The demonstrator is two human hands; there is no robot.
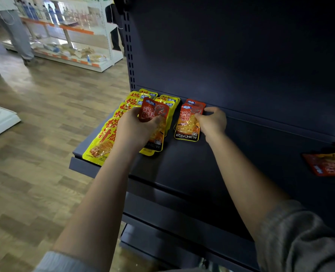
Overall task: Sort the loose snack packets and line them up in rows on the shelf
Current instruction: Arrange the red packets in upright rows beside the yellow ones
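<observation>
**Both hands on red packets at the back of the shelf**

Fingers of the left hand (135, 126) are curled round one red snack packet (153, 112) and hold it tilted above the yellow rows, its lower part hidden behind the hand. Fingers of the right hand (211, 122) pinch the right edge of the top packet of a small red row (188, 122), which lies flat on the dark shelf (182, 165) close to the back panel; the word KONCHEW shows at its lower edge.

Two rows of yellow packets (104, 138) lie overlapping at the left end of the shelf, the left row reaching from the back panel to the front lip. The red row lies just beside them on the right, apart from them.

More loose red packets (325, 163) lie well apart at the right edge of the view, on the same shelf. Behind, on the wooden floor (35, 154), stands a white rack (74, 46) with goods.
</observation>
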